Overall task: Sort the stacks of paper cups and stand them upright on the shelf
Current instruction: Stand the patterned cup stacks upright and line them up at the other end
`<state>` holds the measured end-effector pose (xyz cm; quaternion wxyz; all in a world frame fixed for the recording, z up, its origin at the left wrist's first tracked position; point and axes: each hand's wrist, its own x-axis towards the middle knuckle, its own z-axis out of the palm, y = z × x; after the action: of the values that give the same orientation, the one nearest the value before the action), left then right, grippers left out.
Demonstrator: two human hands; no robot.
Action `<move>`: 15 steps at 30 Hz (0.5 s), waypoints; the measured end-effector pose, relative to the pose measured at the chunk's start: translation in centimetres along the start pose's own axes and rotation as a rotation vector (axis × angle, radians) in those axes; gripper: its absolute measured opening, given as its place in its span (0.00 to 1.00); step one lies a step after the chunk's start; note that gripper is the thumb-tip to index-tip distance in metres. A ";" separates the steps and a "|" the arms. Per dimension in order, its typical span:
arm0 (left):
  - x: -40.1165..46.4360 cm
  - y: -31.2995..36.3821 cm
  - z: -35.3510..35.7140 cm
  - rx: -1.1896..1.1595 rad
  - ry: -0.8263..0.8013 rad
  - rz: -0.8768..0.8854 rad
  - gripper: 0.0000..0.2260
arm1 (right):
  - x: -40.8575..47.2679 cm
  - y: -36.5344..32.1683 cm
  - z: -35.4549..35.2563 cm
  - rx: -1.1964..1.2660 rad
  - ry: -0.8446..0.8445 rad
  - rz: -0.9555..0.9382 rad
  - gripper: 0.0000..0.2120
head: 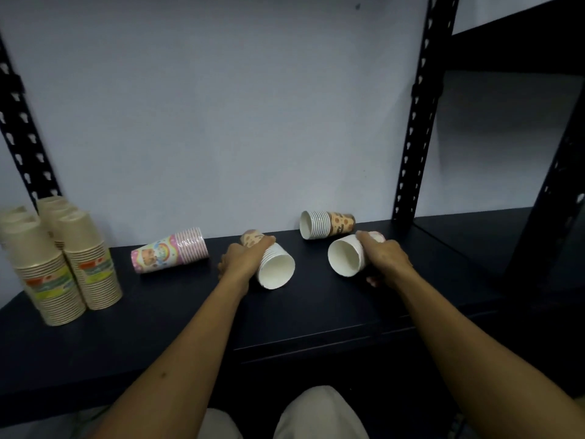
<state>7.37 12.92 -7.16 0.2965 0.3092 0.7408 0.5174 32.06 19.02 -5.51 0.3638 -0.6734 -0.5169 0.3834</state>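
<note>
My left hand (242, 256) grips a stack of brown-patterned paper cups (275, 266) lying on its side, open mouth toward me. My right hand (384, 255) grips a second lying stack with a pink pattern (346, 256), its mouth also facing me. A pink cartoon-print stack (171, 253) lies on its side to the left. Another brown-patterned stack (326, 224) lies by the back wall. All rest on the dark shelf (316, 312).
Several tall beige cup stacks (76, 264) stand upright at the shelf's left end. Black perforated uprights (414, 122) frame the bay, with another dark shelf bay (506, 242) to the right. The pale wall is close behind. My knees show below the shelf edge.
</note>
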 end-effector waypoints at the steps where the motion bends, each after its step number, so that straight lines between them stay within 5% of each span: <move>1: 0.0 0.0 0.4 -0.085 -0.033 0.026 0.41 | 0.4 -0.1 0.1 0.066 -0.034 0.019 0.34; 6: -0.6 0.2 3.0 -0.204 -0.089 0.268 0.22 | 0.8 0.2 0.3 0.270 -0.138 -0.030 0.25; 11: -0.8 0.7 5.4 -0.109 -0.103 0.622 0.38 | 1.6 1.8 1.1 0.277 0.038 -0.338 0.19; 15: -0.1 0.4 6.8 -0.008 -0.199 0.756 0.42 | 2.0 3.1 1.6 0.028 0.141 -0.621 0.32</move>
<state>12.64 16.94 -8.75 0.1568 0.6078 0.5403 0.5604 32.31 20.52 -9.29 0.5077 -0.5034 -0.6658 0.2136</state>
